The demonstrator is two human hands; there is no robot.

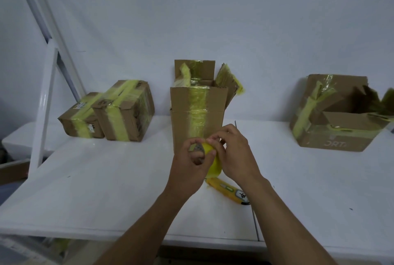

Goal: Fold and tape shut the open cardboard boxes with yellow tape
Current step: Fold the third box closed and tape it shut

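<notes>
A roll of yellow tape (212, 161) is held in front of a tall open cardboard box (197, 115) at the table's middle. My left hand (193, 163) grips the roll through its core, thumb and fingers curled round the rim. Over the roll's top edge my right hand (233, 154) pinches with its fingertips. The tall box has its top flaps standing up, with old yellow tape down its front. A second open box (339, 120) with torn flaps sits at the right.
Two boxes taped shut, one (82, 118) and another (128, 111), stand at the back left. A yellow box cutter (229, 192) lies on the white table (106, 179) just below my hands. A white metal frame (45, 94) rises at the left.
</notes>
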